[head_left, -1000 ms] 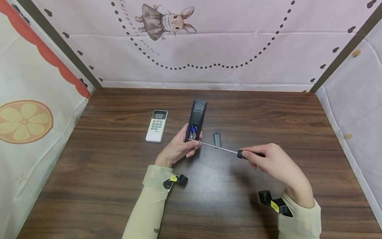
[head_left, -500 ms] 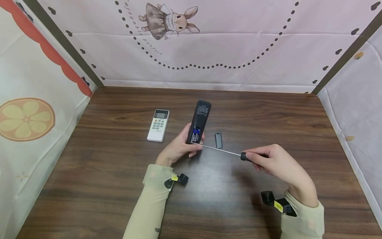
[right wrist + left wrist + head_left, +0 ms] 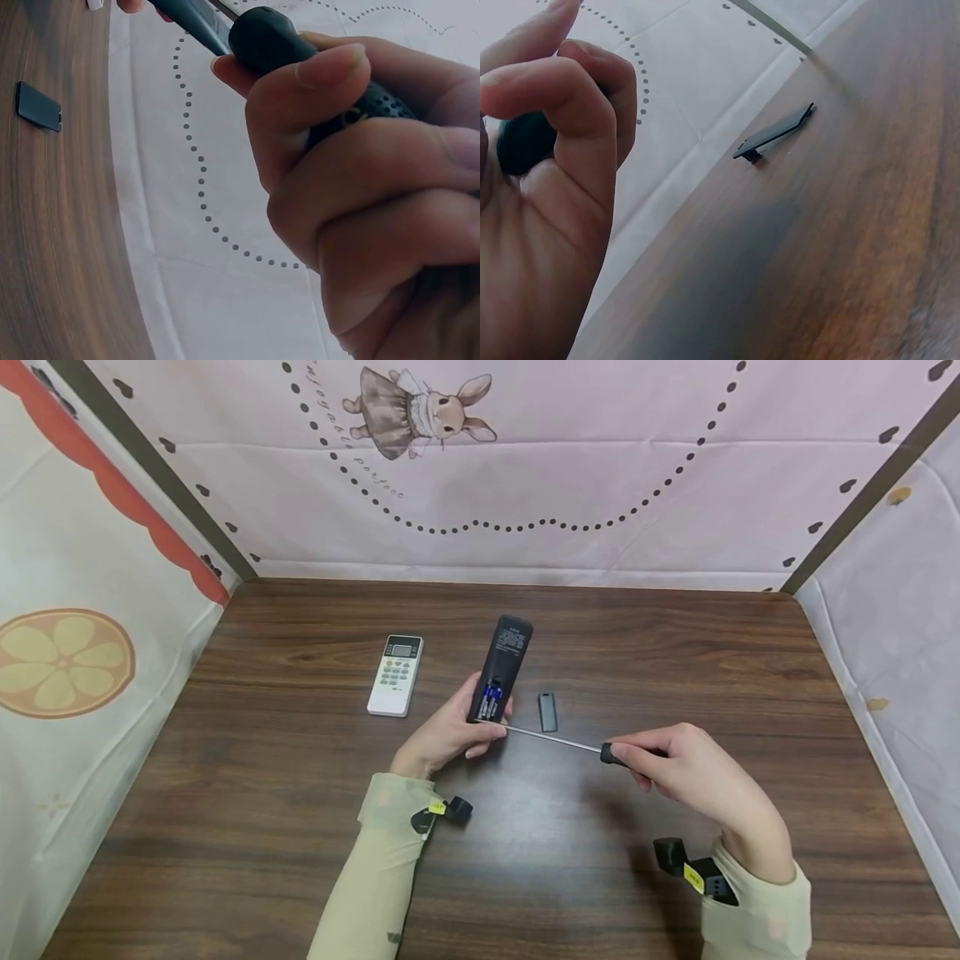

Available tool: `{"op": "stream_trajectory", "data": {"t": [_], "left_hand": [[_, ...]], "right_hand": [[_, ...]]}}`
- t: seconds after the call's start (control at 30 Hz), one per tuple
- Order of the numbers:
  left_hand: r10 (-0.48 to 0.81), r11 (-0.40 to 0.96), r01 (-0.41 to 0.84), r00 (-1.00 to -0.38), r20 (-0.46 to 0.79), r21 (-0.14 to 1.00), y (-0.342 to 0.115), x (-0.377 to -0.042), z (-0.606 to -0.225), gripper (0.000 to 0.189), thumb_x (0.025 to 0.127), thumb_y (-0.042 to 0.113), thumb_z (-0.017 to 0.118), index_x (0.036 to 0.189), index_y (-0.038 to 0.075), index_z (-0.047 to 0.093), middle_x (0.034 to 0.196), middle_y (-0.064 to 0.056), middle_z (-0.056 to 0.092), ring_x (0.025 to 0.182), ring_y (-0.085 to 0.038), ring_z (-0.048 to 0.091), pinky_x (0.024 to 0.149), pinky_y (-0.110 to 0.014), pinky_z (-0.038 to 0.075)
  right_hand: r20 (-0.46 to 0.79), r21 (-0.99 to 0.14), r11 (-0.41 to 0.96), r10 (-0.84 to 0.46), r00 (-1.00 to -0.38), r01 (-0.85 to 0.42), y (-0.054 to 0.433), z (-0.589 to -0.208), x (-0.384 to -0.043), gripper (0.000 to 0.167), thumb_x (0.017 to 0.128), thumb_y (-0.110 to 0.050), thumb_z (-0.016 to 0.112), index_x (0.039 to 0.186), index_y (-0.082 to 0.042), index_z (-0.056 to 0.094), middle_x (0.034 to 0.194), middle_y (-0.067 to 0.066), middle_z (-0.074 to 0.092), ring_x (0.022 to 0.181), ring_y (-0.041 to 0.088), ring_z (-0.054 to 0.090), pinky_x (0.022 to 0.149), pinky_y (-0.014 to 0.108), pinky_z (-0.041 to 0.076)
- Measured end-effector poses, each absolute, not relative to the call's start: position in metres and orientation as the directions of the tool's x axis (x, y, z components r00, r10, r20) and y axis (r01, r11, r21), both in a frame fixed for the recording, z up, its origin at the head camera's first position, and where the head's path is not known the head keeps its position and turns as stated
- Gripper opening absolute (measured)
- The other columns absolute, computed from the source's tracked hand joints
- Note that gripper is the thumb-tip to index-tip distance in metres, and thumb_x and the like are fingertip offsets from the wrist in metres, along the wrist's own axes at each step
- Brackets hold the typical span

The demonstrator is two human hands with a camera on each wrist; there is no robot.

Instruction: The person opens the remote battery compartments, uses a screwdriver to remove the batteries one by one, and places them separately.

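Observation:
My left hand (image 3: 453, 731) grips the lower end of a black remote control (image 3: 510, 652), its back turned up. Two blue batteries (image 3: 491, 697) show in its uncovered compartment. My right hand (image 3: 686, 768) holds a screwdriver (image 3: 558, 740) by its dark handle, seen close as a textured black handle (image 3: 274, 37) in the right wrist view. The metal shaft runs left, its tip at the remote's lower end beside my left thumb. In the left wrist view, curled fingers (image 3: 585, 112) wrap a dark rounded end of the remote (image 3: 526, 141).
A small dark battery cover (image 3: 548, 712) lies on the wooden table (image 3: 300, 827) just right of the remote. A white remote control (image 3: 395, 676) with a small screen lies to the left. Printed cloth walls (image 3: 555, 477) stand at the back and both sides.
The black remote has tilted a little further to the right and shifted slightly toward me. The screwdriver tip has stayed at its lower end, and both hands keep their holds.

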State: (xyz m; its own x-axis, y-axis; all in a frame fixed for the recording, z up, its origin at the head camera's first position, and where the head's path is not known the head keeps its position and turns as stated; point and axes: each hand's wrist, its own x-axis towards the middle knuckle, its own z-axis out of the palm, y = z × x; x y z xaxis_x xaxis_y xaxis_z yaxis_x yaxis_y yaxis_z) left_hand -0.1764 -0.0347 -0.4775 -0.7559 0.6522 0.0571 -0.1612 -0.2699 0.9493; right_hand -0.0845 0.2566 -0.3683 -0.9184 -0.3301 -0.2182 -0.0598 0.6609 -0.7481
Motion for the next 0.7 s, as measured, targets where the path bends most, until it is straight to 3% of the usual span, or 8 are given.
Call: {"op": "stream_trajectory", "data": {"t": [0.17, 0.4, 0.57, 0.7], "left_hand": [[0.652, -0.267, -0.182, -0.757, 0.039, 0.946, -0.0334, -0.1754, -0.4790, 0.065, 0.077, -0.007, 0.063, 0.129, 0.013, 0.029, 0.103, -0.019, 0.044, 0.047, -0.015, 0.041, 0.029, -0.028, 0.029], [0.650, -0.252, -0.184, -0.760, 0.025, 0.950, -0.0315, -0.1744, -0.4784, 0.065, 0.078, -0.002, 0.064, 0.131, 0.014, 0.030, 0.100, -0.017, 0.047, 0.046, -0.014, 0.039, 0.029, -0.034, 0.018], [0.609, -0.221, -0.197, -0.793, -0.022, 0.955, -0.0288, -0.1747, -0.4796, 0.057, 0.082, 0.002, 0.061, 0.130, 0.013, 0.031, 0.093, -0.016, 0.051, 0.051, -0.014, 0.046, 0.031, -0.026, 0.027], [0.593, -0.215, -0.178, -0.805, -0.017, 0.960, -0.0260, -0.1750, -0.4799, 0.052, 0.083, -0.001, 0.058, 0.126, 0.009, 0.032, 0.085, -0.013, 0.052, 0.051, -0.015, 0.046, 0.029, -0.028, 0.026]], "right_hand": [[-0.215, -0.733, 0.676, -0.327, -0.920, -0.069, 0.2576, -0.3684, -0.0838, 0.038, 0.086, -0.052, 0.046, 0.070, -0.021, 0.060, 0.051, -0.004, 0.040, 0.035, 0.007, 0.023, 0.033, 0.024, 0.023], [-0.187, -0.702, 0.706, -0.310, -0.932, -0.094, 0.2582, -0.3668, -0.0806, 0.035, 0.086, -0.052, 0.047, 0.083, -0.021, 0.063, 0.052, -0.007, 0.045, 0.037, 0.006, 0.023, 0.036, 0.024, 0.028], [-0.139, -0.676, 0.723, -0.312, -0.940, -0.140, 0.2566, -0.3659, -0.0788, 0.034, 0.087, -0.049, 0.047, 0.097, -0.023, 0.066, 0.055, -0.009, 0.047, 0.038, 0.005, 0.023, 0.035, 0.023, 0.027], [-0.121, -0.679, 0.716, -0.327, -0.937, -0.162, 0.2564, -0.3663, -0.0795, 0.032, 0.087, -0.048, 0.047, 0.099, -0.025, 0.066, 0.053, -0.010, 0.046, 0.037, 0.005, 0.022, 0.035, 0.023, 0.026]]}}
